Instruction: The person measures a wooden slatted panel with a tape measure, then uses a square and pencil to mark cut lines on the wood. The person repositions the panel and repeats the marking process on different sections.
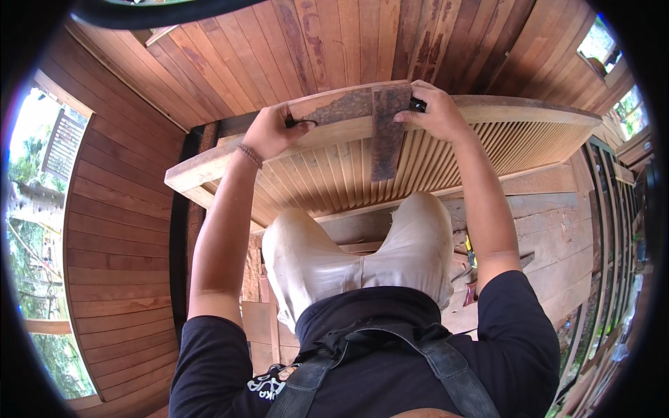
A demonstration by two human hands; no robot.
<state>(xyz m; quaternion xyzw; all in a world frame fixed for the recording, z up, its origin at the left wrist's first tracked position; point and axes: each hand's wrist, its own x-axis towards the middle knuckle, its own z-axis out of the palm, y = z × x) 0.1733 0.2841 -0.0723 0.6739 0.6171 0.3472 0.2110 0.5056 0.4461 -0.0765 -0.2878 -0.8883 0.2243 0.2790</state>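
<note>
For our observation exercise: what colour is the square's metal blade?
Rusty dark brown blade, seen in the head view.

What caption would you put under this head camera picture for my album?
Left hand and right hand press a rusty metal square against the top rail of a slatted wooden panel.

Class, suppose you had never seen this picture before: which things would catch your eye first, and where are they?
First, the rusty metal square at top centre, lying across the rail of a slatted wooden panel. The left hand pinches one end and the right hand presses down the other, near its corner. Below it, the person's pale trousers fill the middle, with reddish plank walls curving around.
</note>
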